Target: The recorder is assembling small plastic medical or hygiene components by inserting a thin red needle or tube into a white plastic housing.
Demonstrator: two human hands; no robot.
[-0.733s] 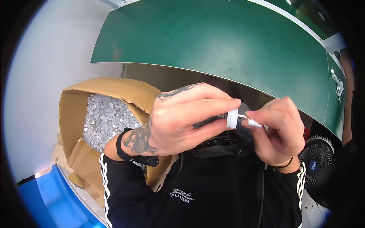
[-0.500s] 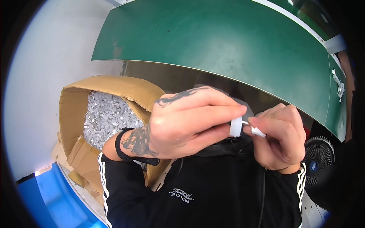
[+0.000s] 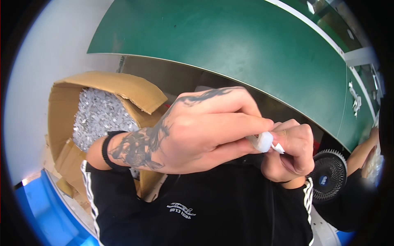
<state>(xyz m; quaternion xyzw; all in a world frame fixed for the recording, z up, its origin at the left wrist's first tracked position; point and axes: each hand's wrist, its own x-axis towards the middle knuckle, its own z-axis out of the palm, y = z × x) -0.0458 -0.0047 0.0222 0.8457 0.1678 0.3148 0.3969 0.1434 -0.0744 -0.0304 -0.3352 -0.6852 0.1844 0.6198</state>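
Observation:
Between the fingertips of my left hand (image 3: pixel 209 127) is a small white round plastic piece (image 3: pixel 265 142), with its broad flat side turned partly into view. My right hand (image 3: pixel 293 149) is curled close beside it, thumb and forefinger pinched on a small white strip (image 3: pixel 278 148). The two hands nearly touch in front of my chest. Whether the strip is still joined to the round piece is hidden by my fingers.
A cardboard box (image 3: pixel 141 92) full of small white pieces (image 3: pixel 98 112) stands at the left. Beyond my hands curves a green table (image 3: pixel 221 37) with white scraps (image 3: pixel 355 100) on it. At right are a black fan (image 3: pixel 328 176) and another person's arm (image 3: pixel 363 151); a blue container (image 3: pixel 45 213) lies lower left.
The round piece has turned, showing more of its flat side, and my hands have come closer together. The whole view has shifted, and another person's arm now shows at the right.

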